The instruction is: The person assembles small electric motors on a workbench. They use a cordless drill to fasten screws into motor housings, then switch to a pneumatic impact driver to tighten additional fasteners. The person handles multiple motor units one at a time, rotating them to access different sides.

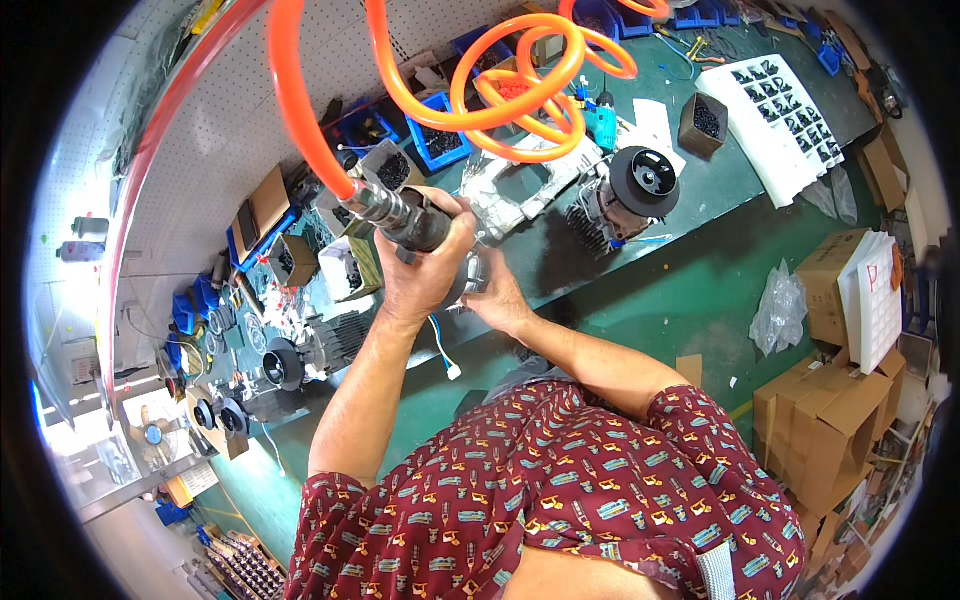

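Observation:
My left hand [422, 278] is wrapped round a dark air tool [418, 226], held over the bench's front edge. From the tool's metal fitting an orange air hose [310, 110] rises and coils overhead. Just right of it, my right hand [503, 298] has its fingers closed on a round grey metal part [470, 274], mostly hidden by both hands. The tool's working end is also hidden. Blue and white wires with a white plug [453, 371] hang below the hands. To the right on the bench stands a motor with a black fan wheel [645, 183].
Behind my hands lie a white casting [528, 185], a teal power drill [602, 122] and blue bins [438, 132]. A white tray [735, 120] of black parts sits far right. More finned motors [335, 345] line the bench at left. Cardboard boxes [825, 415] stand on the floor at right.

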A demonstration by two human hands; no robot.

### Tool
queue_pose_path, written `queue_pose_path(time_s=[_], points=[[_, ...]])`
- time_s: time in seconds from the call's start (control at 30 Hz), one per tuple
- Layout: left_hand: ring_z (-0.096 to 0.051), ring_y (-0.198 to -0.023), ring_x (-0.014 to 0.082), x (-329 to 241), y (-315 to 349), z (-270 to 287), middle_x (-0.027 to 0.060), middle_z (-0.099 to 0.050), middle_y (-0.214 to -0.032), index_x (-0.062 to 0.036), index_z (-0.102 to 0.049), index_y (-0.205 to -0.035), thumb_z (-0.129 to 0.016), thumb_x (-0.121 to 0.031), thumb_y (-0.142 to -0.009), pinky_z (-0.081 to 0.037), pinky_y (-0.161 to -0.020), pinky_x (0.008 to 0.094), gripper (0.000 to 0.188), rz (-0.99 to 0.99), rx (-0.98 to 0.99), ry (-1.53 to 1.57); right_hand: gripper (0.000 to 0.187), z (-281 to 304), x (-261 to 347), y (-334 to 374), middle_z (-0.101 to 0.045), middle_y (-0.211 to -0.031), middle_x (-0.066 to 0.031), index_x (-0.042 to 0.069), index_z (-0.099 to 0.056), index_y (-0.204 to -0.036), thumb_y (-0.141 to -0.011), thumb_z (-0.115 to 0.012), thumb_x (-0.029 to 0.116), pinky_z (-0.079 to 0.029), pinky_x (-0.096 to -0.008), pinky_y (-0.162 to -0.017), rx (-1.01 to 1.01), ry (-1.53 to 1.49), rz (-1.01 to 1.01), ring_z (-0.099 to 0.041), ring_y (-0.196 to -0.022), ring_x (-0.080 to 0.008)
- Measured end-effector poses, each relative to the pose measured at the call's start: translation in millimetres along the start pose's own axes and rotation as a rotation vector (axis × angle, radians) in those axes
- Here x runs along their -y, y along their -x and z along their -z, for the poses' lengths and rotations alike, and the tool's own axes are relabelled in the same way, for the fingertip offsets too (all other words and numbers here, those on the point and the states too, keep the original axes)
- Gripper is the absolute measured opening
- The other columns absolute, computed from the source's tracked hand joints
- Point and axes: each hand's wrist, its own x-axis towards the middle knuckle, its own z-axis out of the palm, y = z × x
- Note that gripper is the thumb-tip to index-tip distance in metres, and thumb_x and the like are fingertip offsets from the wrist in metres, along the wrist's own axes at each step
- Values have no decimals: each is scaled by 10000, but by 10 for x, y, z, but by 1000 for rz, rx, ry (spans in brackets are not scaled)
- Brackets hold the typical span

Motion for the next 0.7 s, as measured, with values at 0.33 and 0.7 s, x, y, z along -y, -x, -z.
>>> queue_pose_path(time_s=[0.33,0.7], points=[[-641,-889,132,-195,54,86,36,-675,-953,-20,-651,-994,-758,-19,-857,-539,-889,339,173,57,81,-58,794,5,12,-17,-663,-1169,-244,10,-403,-1375,-739,-854,161,-520,-446,-974,94,5,-74,-662,-1125,-385],[-644,-831,119,-1296,298,820,38,-707,-900,-30,-699,-954,-728,32,-787,-530,-764,291,180,-196,-77,20,870,-2,-74,-49,-540,-1361,-199,-5,-312,-1440,-760,-854,23,-519,-369,-1026,144,133,-59,-580,-1228,-253]])
